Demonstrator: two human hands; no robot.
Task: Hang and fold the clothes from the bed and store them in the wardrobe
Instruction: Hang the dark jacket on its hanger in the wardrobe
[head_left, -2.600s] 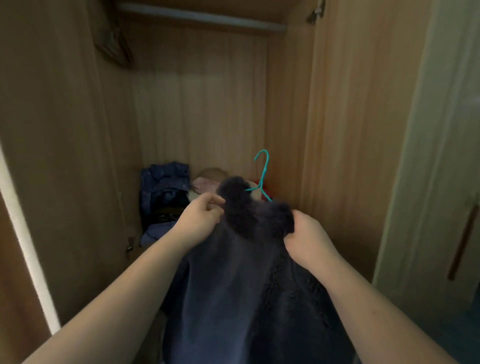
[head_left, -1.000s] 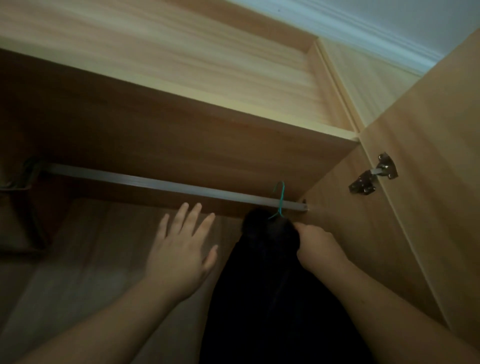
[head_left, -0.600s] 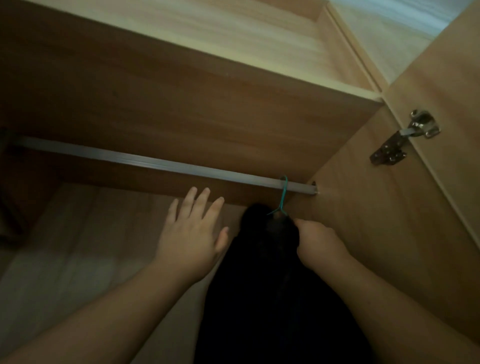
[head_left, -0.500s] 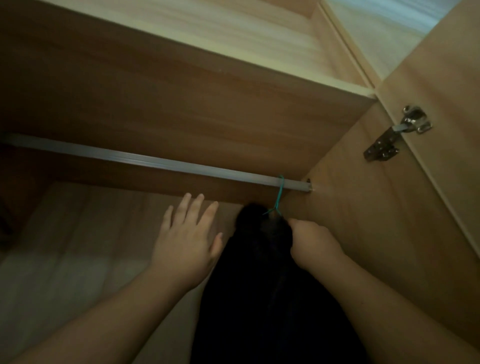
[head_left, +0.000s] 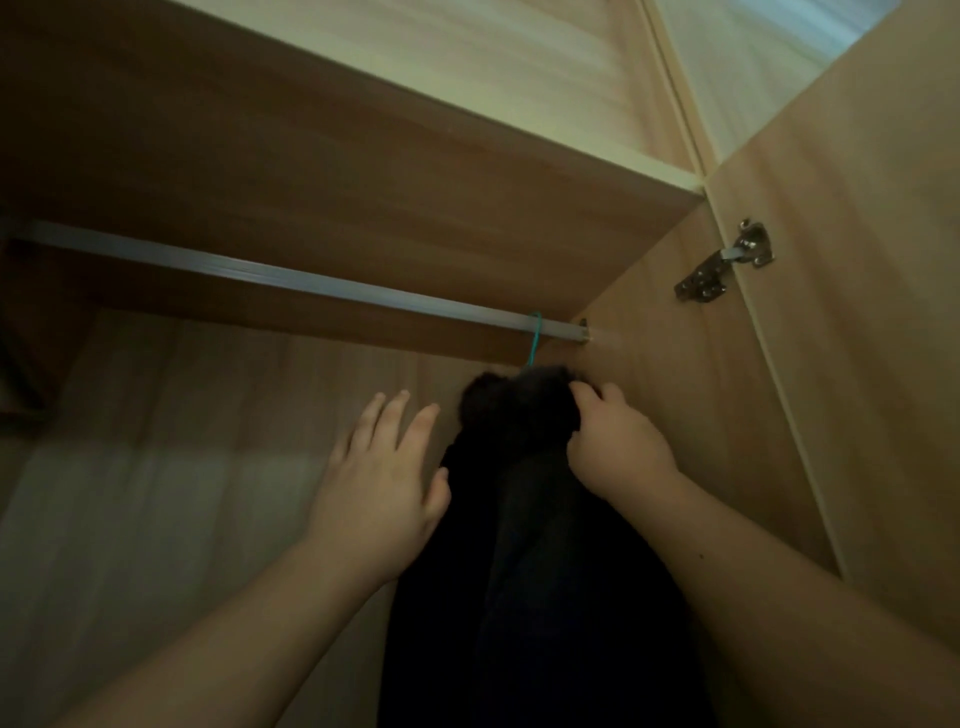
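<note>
My right hand (head_left: 615, 447) grips the coat (head_left: 524, 519) so its hanger (head_left: 535, 338) hooks the rail (head_left: 311, 283); my left hand (head_left: 384, 478) is open beside it.

the wardrobe (head_left: 322, 171) is smooth wood with pale grain lines, a bit shiny where light hits it. the rail (head_left: 291, 278) is smooth grey metal with a dull shine. the hinge (head_left: 727, 262) is shiny metal. the hanger (head_left: 535, 338) hook is thin and teal, maybe plastic. the coat (head_left: 519, 519) is dark, soft, fuzzy cloth, not shiny.
</note>
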